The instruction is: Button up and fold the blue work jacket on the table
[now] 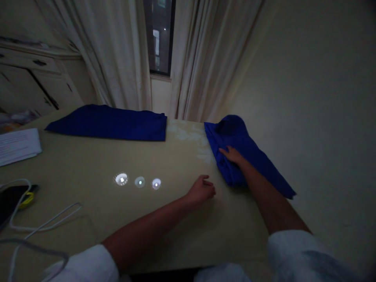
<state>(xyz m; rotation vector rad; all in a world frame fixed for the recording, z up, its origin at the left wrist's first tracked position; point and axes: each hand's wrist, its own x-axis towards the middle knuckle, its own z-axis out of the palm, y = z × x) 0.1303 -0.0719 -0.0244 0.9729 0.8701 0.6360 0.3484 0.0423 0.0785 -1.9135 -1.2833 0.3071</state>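
Note:
My right hand [234, 155] lies on a bunched, partly folded blue cloth [255, 156] at the table's right edge, its visible fingers stretched out over the fabric. One end of this cloth hangs over the edge toward the lower right. Just left of it, my left hand [202, 190] hovers over or rests on the tabletop, fingers loosely bent and a little apart, with nothing in them. A second blue cloth [117, 123] lies flat in a long folded shape along the table's far side. What exact kind of cloth these are, I cannot tell.
The glossy cream table [96, 164] reflects several ceiling lights. On the left are papers [19, 145], a dark flat object [11, 203] with a yellow item [27, 200], and a white cable [44, 227]. Curtains [114, 58] and a cabinet [44, 78] stand behind.

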